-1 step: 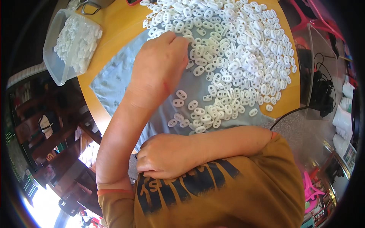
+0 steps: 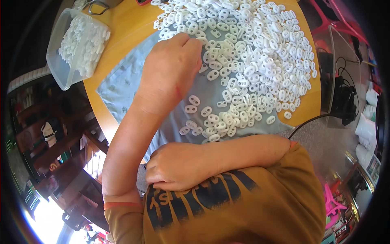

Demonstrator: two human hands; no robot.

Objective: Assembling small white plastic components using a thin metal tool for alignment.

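Observation:
Many small white oval plastic pieces with two holes point(image 2: 268, 65) lie heaped on a grey-blue cloth point(image 2: 130, 77) and on the wooden table point(image 2: 134, 22). My left hand point(image 2: 172, 67) rests at the left edge of the heap, its fingers curled under. The fingertips are hidden, so whatever they hold cannot be made out. Closer to my body, my right hand point(image 2: 174, 166) lies in front of my brown shirt, below the cloth's near edge. Its fingers are bent inward and their tips are out of sight. A few loose ovals point(image 2: 191, 109) sit between the two hands.
At the far left, a clear plastic tub point(image 2: 61, 73) holds a pile of small white pieces. A metal cup with a handle point(image 2: 98, 7) stands beyond it. On the right, a black cable point(image 2: 313, 120) runs beside the table, with a pink-red chair point(image 2: 329, 24) farther back.

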